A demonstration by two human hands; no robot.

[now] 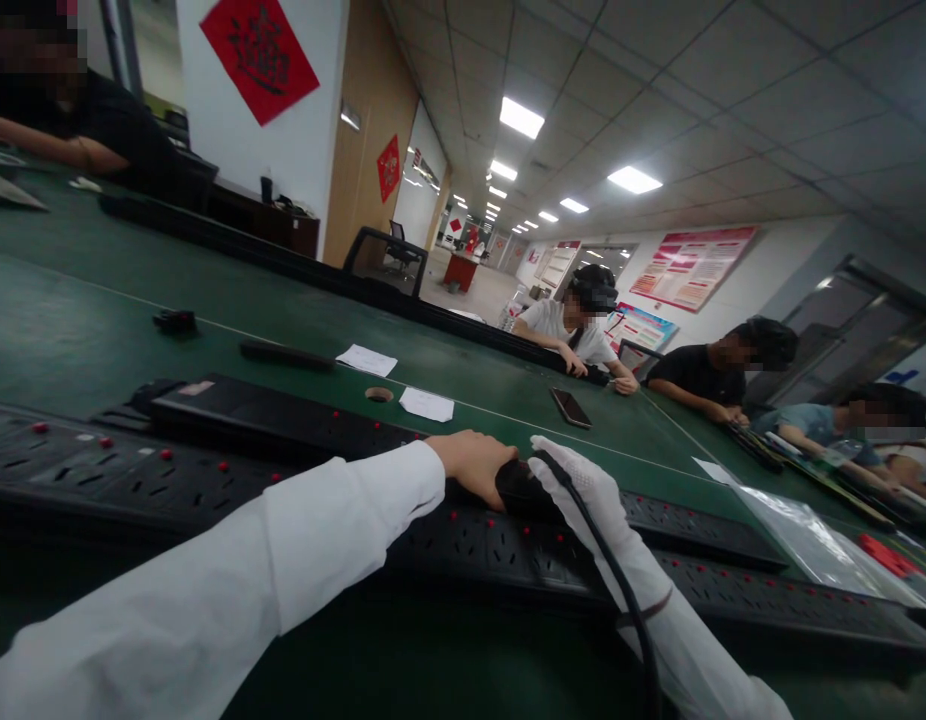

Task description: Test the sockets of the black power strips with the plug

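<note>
One dark, chunky piece (517, 482) sits smack between the two hands, just above the near power strip (463, 540), and honestly I can't tell if it's a plug or some kind of end cap. It's immediately to the right of the bare left hand (474, 465), which curls up against it; that hand looks like the nearer one, but its fingertips are hidden so I can't say whether they're clamped on anything. The gloved right hand (594, 495) comes in from the other side, thumb and finger pinched on a black cable (611, 565) that runs back over the wrist to the bottom edge, so it lies across the strip's long axis, not along it. That strip slants from left down to the right: hard black plastic, slotted sockets, little red switches (223, 467). A second strip (283, 415) lies just behind it, same direction. The glove is white, knit-looking and dotted; the left sleeve (305, 545) is smooth white cloth. Further out on the matte green desk (500, 400) you've got two paper slips (427, 404), a phone (571, 408) with a glossy screen, and crinkly clear plastic (804, 540) off right. Across from that, a co-worker in white (572, 330) leans in.
</note>
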